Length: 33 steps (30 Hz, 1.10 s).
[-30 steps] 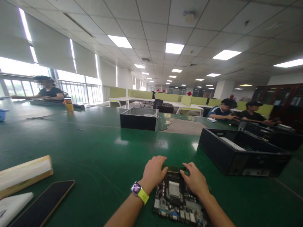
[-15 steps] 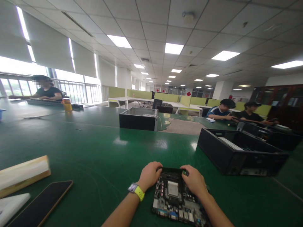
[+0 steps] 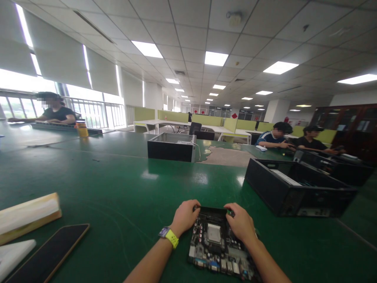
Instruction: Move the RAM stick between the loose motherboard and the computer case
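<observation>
My dark, roughly rectangular circuit motherboard lies flat on the glossy green tabletop, and everything else I place by it. Its row of metal and blue ports faces me, which I take to be why its far edge is free for both hands to meet over. The square silver processor sits uncovered at its middle, between my wrists, so my arms come in from either side without resting on it.

At the motherboard's far edge, a thin dark strip spans the gap between my fingertips. My left hand is at its left end, thumb and curled index drawn together as if pinching it; my right hand mirrors that at the right end. I judge that one hand per end keeps the strip level. My knuckles hide the exact contact, and I cannot tell how far it is seated.

The open black metal computer case stands beyond the motherboard to the right, well apart, and the flat black tan-edged slab lies far to its left, both clear of my elbows.
</observation>
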Available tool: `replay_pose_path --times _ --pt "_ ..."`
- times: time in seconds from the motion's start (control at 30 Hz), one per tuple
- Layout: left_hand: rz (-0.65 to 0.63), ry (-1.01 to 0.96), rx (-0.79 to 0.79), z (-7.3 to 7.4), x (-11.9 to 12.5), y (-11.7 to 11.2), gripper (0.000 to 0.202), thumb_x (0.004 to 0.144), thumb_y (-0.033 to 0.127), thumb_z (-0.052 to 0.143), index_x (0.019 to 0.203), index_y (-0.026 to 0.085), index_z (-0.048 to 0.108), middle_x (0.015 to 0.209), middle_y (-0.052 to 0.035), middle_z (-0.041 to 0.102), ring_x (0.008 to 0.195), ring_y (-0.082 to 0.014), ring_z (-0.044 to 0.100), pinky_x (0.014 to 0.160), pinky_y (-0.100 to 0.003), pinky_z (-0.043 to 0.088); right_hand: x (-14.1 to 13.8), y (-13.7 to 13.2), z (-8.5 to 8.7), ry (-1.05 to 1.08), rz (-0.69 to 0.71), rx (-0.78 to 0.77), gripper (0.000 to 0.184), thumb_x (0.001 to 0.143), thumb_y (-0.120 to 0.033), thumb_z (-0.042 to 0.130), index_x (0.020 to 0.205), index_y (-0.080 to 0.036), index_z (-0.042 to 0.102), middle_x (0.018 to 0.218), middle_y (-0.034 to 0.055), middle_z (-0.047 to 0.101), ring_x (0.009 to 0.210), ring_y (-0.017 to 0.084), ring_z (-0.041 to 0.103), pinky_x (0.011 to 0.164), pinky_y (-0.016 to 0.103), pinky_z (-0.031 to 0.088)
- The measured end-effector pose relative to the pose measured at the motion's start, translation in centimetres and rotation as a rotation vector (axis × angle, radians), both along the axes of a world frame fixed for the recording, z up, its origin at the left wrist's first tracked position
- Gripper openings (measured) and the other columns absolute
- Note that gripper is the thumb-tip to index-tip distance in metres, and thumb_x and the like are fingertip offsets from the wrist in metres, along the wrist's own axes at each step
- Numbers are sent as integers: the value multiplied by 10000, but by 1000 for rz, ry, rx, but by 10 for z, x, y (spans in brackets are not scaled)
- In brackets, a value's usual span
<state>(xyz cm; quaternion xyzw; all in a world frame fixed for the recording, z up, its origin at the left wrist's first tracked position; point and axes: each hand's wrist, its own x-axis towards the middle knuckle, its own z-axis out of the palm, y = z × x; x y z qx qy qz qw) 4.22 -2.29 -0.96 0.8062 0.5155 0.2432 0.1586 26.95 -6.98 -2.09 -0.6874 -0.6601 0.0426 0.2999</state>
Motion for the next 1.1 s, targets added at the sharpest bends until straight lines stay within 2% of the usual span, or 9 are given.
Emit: replay_pose_path --times 0.27,0.53,0.87,1.0,1.1 --pt "-11 -26 33 -2 0 1 194 799 268 492 919 230 640 938 -15 663 900 -158 581 778 -237 408 0 0 0 -17 -31 3 277 754 -226 472 967 -278 641 1007 -14 637 907 159 579 789 255 408" --pt "-3 -21 -5 2 0 -2 203 808 264 480 930 231 638 968 -13 662 917 -158 580 783 -233 410 -1 0 0 -30 -37 -2 241 752 -241 476 907 -290 654 950 -22 640 867 159 581 736 252 404" --pt "-27 -25 6 -3 -1 2 204 802 261 492 958 243 622 988 -2 657 934 -158 576 819 -243 407 -1 -1 1 -15 -22 27 251 747 -235 480 931 -279 644 963 -15 635 886 161 577 768 249 400" --pt "-22 -37 87 8 2 -4 329 771 236 524 1095 215 576 1128 -36 604 1062 -185 509 919 -285 367 -2 -3 2 -6 -27 44 245 740 -233 481 920 -277 641 953 -20 633 874 158 576 749 247 398" --pt "-50 -17 172 24 14 -25 335 781 272 532 1109 212 563 1170 -55 564 1110 -207 455 926 -319 355 -2 -2 3 3 -35 48 234 734 -239 479 900 -274 641 970 -26 632 857 152 576 719 242 396"
